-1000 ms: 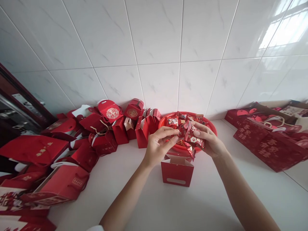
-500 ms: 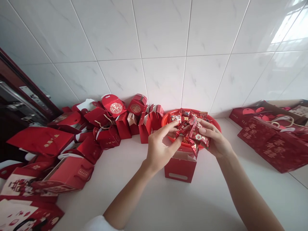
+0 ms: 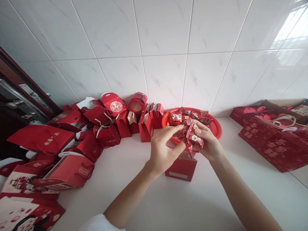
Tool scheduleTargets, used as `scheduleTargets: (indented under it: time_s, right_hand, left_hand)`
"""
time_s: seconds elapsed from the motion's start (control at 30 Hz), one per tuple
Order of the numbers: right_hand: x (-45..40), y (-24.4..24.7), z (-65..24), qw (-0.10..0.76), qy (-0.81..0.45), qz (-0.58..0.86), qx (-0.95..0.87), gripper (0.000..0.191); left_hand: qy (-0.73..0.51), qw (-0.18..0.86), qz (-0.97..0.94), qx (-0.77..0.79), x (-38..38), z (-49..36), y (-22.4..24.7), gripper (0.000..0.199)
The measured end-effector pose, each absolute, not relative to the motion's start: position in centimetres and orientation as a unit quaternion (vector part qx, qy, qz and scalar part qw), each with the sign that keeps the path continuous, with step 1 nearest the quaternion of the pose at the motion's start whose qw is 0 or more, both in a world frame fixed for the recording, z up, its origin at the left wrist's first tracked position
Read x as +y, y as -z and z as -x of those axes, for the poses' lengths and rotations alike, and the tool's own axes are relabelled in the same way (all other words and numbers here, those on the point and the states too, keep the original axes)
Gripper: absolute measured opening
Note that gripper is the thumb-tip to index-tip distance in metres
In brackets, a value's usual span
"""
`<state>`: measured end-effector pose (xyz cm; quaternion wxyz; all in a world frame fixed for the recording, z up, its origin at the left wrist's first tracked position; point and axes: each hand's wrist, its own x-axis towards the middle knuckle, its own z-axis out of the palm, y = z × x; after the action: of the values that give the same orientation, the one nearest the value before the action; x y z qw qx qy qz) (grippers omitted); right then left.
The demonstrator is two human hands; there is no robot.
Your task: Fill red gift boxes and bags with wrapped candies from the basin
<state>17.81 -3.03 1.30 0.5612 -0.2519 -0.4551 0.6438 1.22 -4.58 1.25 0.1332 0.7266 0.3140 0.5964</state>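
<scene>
Candies sit clasped in the curled right hand, near the red box; left hand half-closed beside them, hold indeterminate. Work appears unfinished: these are outside the box, others lie in the basket.

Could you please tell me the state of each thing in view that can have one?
Right hand, closed around wrapped sweets
Left hand, half-curled beside them; grip unclear
Orange-red basket, part filled with other sweets
Small box, upright, top open
Tall boxes beside the basket, upright, tops apparently open
Patterned carton at right, apparently open
</scene>
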Motion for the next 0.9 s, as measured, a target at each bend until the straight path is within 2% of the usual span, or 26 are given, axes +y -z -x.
scheduleTargets:
  time_s: [0.1,0.2,0.7,0.9]
  right_hand:
    - [-2.89,-1.09,-17.75,0.551,-0.654,0.250,-0.454,0.032]
    - [-2.71,-0.77,-17.80,0.542,-0.656,0.258,-0.459,0.035]
    - [-2.74,-0.96,-18.02,0.532,-0.658,0.255,-0.468,0.032]
    - [-2.71,-0.97,-18.41,0.544,-0.643,0.271,-0.466,0.034]
  left_hand:
    - [-0.592,0.073,-0.739,0.313,-4.54,-1.15,-1.27,0.032]
    - [-0.581,0.061,-0.746,0.318,-4.39,-1.02,-1.25,0.030]
    - [-0.573,0.112,-0.748,0.315,-4.36,-0.72,-1.44,0.026]
    - [-0.578,0.212,-0.726,0.307,-4.39,-0.52,-1.73,0.024]
